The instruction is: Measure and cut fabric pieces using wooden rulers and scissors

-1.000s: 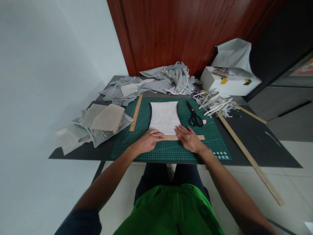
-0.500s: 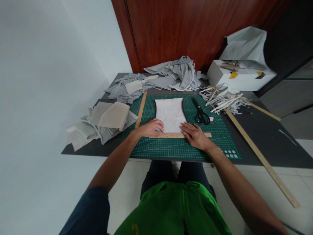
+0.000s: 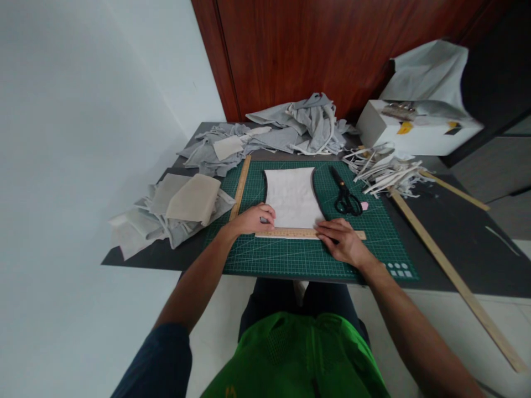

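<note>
I press the ruler [image 3: 310,234] flat with open right hand [image 3: 344,243], left hand [image 3: 252,219] pinching a small marker [image 3: 264,220], keeping the edge square on the white fabric [image 3: 293,198].

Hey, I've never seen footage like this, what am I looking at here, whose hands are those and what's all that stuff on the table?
No machine: a person wears a head camera looking down at their own bare hands. On the dark table lies a green gridded cutting mat with a white curved-sided fabric piece. The left hand rests at its lower left corner, fingers curled; whether it grips anything is unclear. The right hand presses flat on a short wooden ruler along the fabric's lower edge. Black scissors and grey fabric scraps lie nearby.
</note>
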A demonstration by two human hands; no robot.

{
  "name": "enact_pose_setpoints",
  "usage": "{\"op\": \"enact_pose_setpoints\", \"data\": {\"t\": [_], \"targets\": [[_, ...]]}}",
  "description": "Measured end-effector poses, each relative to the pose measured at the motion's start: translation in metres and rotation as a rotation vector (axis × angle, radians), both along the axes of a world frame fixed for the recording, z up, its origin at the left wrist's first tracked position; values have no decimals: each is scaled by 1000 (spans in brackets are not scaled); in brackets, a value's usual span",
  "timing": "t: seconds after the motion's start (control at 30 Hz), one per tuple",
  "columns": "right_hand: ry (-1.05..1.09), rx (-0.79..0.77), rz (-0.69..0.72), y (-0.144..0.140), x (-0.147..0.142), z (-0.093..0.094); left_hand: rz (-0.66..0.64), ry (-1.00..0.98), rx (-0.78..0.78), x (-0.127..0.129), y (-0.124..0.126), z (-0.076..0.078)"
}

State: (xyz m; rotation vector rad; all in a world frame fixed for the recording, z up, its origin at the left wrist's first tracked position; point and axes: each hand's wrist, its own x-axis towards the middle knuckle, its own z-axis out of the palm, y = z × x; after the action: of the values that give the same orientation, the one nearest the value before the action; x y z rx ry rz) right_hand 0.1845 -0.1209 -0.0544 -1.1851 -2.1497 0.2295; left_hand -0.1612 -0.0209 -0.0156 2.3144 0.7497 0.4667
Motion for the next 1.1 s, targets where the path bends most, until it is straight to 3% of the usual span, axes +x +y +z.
{"op": "enact_pose_setpoints", "data": {"t": [0.27, 1.1], "targets": [[17, -4, -1, -1, -1, 2, 93, 123, 53, -11, -7, 10], [59, -35, -73, 0, -1, 12, 93, 161, 48, -13, -3, 5]]}}
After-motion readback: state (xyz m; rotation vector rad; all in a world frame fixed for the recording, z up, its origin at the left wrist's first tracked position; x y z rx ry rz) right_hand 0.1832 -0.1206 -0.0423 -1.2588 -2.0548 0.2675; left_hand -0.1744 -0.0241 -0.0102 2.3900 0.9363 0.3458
